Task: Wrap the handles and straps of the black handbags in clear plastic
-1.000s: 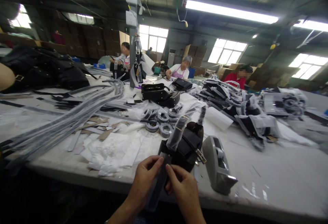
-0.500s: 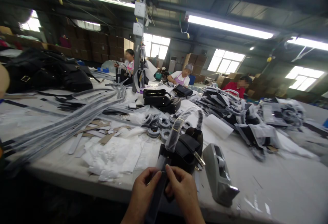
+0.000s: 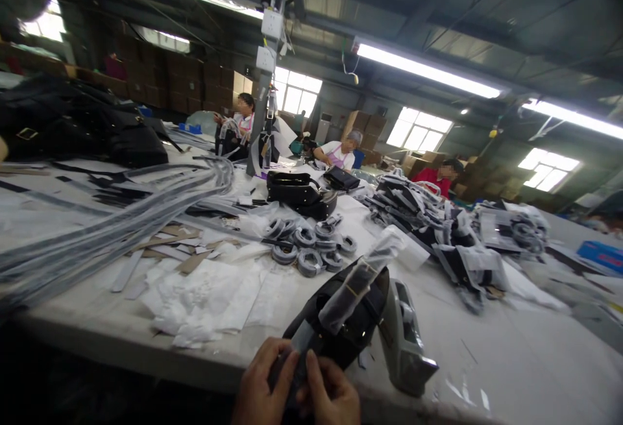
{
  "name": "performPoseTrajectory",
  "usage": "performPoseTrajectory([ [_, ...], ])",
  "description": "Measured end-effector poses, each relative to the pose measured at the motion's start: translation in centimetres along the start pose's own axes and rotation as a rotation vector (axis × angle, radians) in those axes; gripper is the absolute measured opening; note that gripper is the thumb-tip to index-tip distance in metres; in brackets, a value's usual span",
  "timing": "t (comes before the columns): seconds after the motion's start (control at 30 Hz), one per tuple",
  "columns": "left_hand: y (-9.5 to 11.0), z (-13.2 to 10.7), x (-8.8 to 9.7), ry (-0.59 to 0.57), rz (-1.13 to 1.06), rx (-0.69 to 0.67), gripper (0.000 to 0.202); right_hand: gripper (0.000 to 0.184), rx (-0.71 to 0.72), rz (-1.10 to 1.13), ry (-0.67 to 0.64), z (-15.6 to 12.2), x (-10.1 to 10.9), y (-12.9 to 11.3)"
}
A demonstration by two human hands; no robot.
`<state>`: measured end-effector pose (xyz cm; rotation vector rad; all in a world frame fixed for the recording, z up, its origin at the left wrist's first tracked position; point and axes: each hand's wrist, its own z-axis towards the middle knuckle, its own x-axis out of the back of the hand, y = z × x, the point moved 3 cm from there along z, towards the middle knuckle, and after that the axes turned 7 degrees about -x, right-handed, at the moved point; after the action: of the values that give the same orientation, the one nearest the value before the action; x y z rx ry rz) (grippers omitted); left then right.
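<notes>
At the table's front edge, my left hand pinches a dark strap wrapped in clear film, thumb against fingers. My right hand grips the same strap just beside it, thumb tip close to the left thumb. The strap runs up to a black handbag, which lies tilted on the table beyond my hands. Over the bag stretches another film-wrapped strap part with a gold-coloured buckle. The strap's lower end is hidden by my hands. A grey tape dispenser stands right of the bag.
Left lie long wrapped straps, cardboard strips and crumpled white sheets. Beyond the bag are rolled wrapped straps and black bags. A pile of wrapped parts lies right. Several people work across the table.
The handbag has turned and tilted, and its buckled strap now leans to the right. Both hands have shifted lower and closer to me, still gripping the strap. The view has shifted slightly.
</notes>
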<state>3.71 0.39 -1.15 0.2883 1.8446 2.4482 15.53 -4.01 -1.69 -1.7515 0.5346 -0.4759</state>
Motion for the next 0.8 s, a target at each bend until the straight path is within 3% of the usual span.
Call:
performPoseTrajectory([
  [0.17,0.9,-0.1,0.7,0.0,0.072,-0.075,0.026,0.055,-0.047,-0.018,-0.183,0.3,0.2,-1.5],
  [0.27,1.0,0.3,0.9,0.046,0.125,-0.139,0.018,0.052,-0.032,-0.054,-0.177,0.9,0.1,-2.5],
  [0.37,0.9,0.1,1.0,0.068,0.187,-0.326,0.01,0.048,-0.025,-0.045,-0.151,1.2,-0.1,-2.6],
  [0.47,1.0,-0.5,0.9,-0.01,0.279,-0.594,0.024,0.047,-0.068,0.007,-0.153,1.3,-0.1,-2.4],
  [0.57,1.3,-0.9,0.8,-0.083,0.393,-0.769,0.035,0.049,-0.106,0.056,-0.185,1.2,0.2,-2.8],
  [0.7,2.0,-0.7,1.0,-0.09,0.535,-0.858,0.031,0.053,-0.146,0.088,-0.301,1.0,0.6,-3.4],
  [0.8,2.1,-0.5,1.1,-0.086,0.629,-0.841,0.029,0.057,-0.059,0.027,-0.395,0.6,0.8,-3.8],
])
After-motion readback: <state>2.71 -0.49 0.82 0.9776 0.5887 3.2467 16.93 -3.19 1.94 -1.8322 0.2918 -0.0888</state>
